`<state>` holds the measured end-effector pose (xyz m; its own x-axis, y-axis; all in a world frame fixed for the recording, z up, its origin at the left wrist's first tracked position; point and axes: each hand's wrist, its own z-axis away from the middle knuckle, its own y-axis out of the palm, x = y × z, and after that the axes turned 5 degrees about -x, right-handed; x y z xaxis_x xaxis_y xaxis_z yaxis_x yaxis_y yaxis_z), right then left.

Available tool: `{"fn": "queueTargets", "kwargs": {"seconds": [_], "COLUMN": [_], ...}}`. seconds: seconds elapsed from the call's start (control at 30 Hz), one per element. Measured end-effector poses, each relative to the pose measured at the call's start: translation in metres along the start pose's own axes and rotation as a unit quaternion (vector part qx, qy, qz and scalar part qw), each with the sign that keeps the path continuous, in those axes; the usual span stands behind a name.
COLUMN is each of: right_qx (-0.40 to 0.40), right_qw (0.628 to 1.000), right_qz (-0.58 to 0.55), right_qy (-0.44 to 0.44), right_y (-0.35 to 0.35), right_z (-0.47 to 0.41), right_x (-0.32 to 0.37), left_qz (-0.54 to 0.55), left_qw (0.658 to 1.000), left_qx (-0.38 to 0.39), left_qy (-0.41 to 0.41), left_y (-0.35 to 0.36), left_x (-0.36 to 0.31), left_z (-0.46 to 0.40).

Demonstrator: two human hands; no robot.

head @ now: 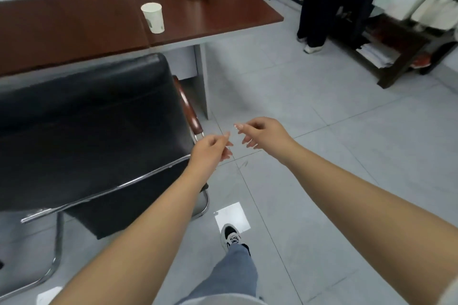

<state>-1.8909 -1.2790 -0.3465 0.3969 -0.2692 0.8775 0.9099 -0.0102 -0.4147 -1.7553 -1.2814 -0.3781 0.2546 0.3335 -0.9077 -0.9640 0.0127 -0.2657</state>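
2 hands reach out over the grey floor (309,181), just right of the black chair (86,119). The left hand (210,150) hovers at the chair's right edge, close to its brown armrest (190,111), fingers curled and thumb against forefinger; I cannot tell whether it pinches anything. The right hand (264,135) hangs farther right of the chair, fingers loosely bent and released, its fingertips near the left hand's. Behind the chair stands the brown surface (74,32), bearing 1 paper cup (153,18).
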Motion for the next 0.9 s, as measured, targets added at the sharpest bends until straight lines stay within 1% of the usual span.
{"fn": "queueTargets", "kwargs": {"seconds": [0.07, 0.23, 0.43, 0.6, 0.67, 0.73, 0.77, 0.87, 0.9], "right_qx": [0.001, 0.047, 0.101, 0.171, 0.219, 0.236, 0.264, 0.313, 0.327], "right_qw": [1.000, 0.998, 0.994, 0.982, 0.970, 0.965, 0.956, 0.936, 0.929], "right_qz": [-0.004, 0.020, 0.041, 0.078, 0.098, 0.102, 0.108, 0.117, 0.120], "right_qy": [0.011, 0.032, 0.029, 0.033, 0.040, 0.057, 0.066, 0.111, 0.123], "right_y": [-0.003, -0.004, 0.010, 0.038, 0.054, 0.061, 0.072, 0.090, 0.096], "right_z": [-0.036, -0.129, -0.194, -0.252, -0.282, -0.300, -0.317, -0.346, -0.353], "right_x": [0.003, 0.020, 0.034, 0.037, 0.033, 0.025, 0.021, 0.008, 0.006], "left_qz": [0.015, 0.085, 0.119, 0.152, 0.170, 0.171, 0.184, 0.204, 0.204], "left_qw": [1.000, 0.991, 0.979, 0.959, 0.941, 0.932, 0.917, 0.878, 0.872], "left_qx": [-0.015, -0.085, -0.118, -0.180, -0.222, -0.241, -0.275, -0.342, -0.351], "left_qy": [-0.021, -0.067, -0.117, -0.159, -0.190, -0.208, -0.222, -0.266, -0.274], "left_y": [0.010, 0.024, 0.023, 0.025, 0.028, 0.028, 0.027, 0.020, 0.017], "left_x": [-0.006, -0.031, -0.032, -0.023, -0.013, -0.009, -0.003, 0.005, 0.008], "left_z": [-0.032, -0.108, -0.154, -0.191, -0.208, -0.219, -0.229, -0.248, -0.255]}}
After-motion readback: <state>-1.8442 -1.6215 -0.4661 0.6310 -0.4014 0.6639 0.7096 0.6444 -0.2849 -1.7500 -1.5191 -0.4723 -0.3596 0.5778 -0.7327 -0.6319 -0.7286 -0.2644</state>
